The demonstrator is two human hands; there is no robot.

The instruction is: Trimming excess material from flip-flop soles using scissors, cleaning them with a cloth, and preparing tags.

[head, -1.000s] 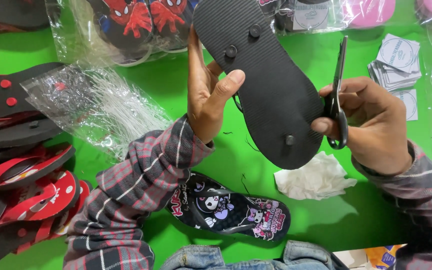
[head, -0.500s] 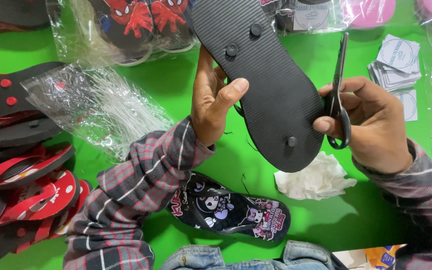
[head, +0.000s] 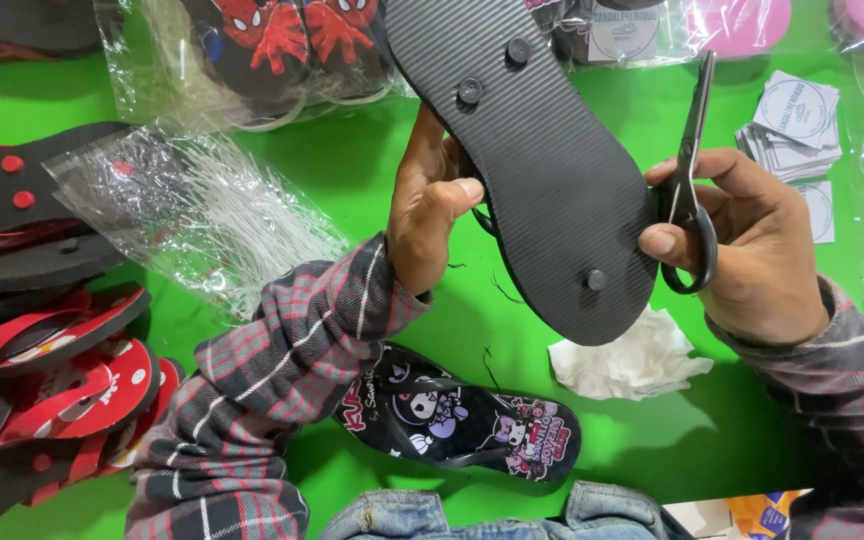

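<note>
In the head view, the left hand [head: 430, 205] grips the edge of a black rubber flip-flop [head: 532, 160] held sole-up over the green table [head: 352, 170], while the right hand [head: 752, 250] clasps black-handled scissors [head: 690, 180], blades up, thumb against the sole. Below lie a cartoon-printed black flip-flop [head: 457, 420] and crumpled white tissue [head: 632, 360], with stacked red-and-black flip-flops [head: 42, 370] at left. The held flip-flop's toe end is cut off by the top edge, and its straps are hidden.
</note>
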